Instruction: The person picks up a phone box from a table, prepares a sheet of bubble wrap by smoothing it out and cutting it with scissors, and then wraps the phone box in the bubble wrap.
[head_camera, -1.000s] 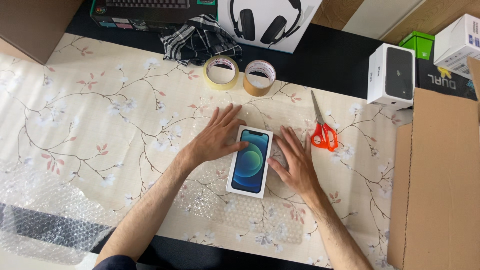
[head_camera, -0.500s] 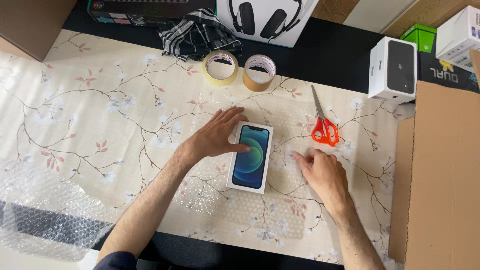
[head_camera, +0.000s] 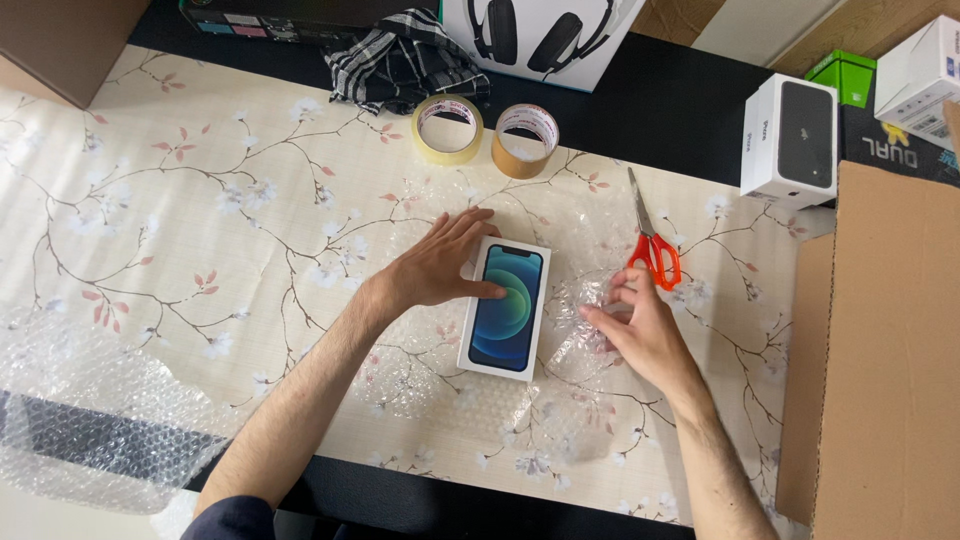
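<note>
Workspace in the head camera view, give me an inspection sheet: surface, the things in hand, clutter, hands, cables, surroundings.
Surface: floral tablecloth over a dark table.
Job's things: phone box lies flat on a sheet of bubble wrap.
Clutter: two tape rolls, red-handled scissors, checked cloth, more bubble wrap at the near left edge.
Hands: left hand rests on the phone box's left side; right hand pinches the bubble wrap's right edge.
Cables: nothing seen.
Surroundings: headphone box, another white phone box, green box, open cardboard carton at right.
</note>
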